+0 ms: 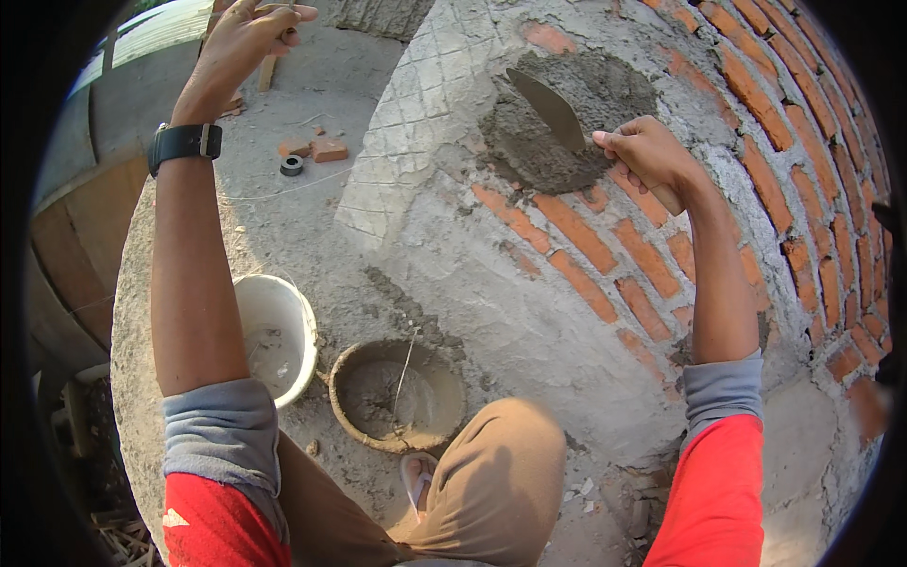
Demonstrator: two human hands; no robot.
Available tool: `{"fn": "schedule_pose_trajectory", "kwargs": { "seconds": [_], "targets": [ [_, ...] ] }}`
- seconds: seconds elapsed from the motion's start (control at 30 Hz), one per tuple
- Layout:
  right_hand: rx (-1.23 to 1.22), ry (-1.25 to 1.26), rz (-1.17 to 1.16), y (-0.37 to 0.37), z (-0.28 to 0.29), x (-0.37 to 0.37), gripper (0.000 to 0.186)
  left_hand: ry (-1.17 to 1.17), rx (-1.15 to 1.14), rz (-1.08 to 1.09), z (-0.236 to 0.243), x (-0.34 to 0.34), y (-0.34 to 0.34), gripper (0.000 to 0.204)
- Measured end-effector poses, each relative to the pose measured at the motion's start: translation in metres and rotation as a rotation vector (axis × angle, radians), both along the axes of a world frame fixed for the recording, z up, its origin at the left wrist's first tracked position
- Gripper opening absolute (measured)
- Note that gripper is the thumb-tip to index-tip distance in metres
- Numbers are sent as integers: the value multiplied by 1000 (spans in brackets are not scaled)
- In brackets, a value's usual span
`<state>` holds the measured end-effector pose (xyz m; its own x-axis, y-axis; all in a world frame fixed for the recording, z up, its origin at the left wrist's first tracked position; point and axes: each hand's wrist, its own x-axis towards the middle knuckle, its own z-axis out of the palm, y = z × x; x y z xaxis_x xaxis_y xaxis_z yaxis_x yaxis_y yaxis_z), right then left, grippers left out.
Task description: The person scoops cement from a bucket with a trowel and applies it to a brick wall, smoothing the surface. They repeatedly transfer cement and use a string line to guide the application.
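My right hand (pixel 652 161) is closed round the handle of a pointed trowel (pixel 553 109). The handle's wooden end shows below my fist, and the metal blade points up and left. Behind and under the blade lies a wide patch of wet grey mortar (pixel 520 151) on the brick wall (pixel 590 236). At the upper left, my raised left hand (pixel 248 42) has its fingers curled together near the picture's edge. Something thin and pale shows at those fingers, too cut off to name. A dark watch is on the left wrist.
Near my feet stand a whitish bucket (pixel 307 331) and a round mortar-crusted tub (pixel 345 416) with wet mortar inside. Brick pieces (pixel 329 151) and a dark ring-shaped roll (pixel 292 165) lie farther off on the concrete. Scored grey plaster (pixel 402 123) covers the wall left of the mortar.
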<state>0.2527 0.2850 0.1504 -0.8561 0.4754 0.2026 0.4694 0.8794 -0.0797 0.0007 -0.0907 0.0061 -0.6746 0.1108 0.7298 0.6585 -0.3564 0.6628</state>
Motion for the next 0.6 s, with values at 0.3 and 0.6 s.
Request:
{"fn": "schedule_pose_trajectory", "kwargs": {
  "seconds": [0.3, 0.6],
  "targets": [
    [-15, 213, -104, 33, 38, 67, 42, -42, -1, -38, -4, -3, -2, 44],
    [502, 353, 183, 7, 38, 115, 37, -41, -6, -2, -8, -7, -6, 50]
  ]
}}
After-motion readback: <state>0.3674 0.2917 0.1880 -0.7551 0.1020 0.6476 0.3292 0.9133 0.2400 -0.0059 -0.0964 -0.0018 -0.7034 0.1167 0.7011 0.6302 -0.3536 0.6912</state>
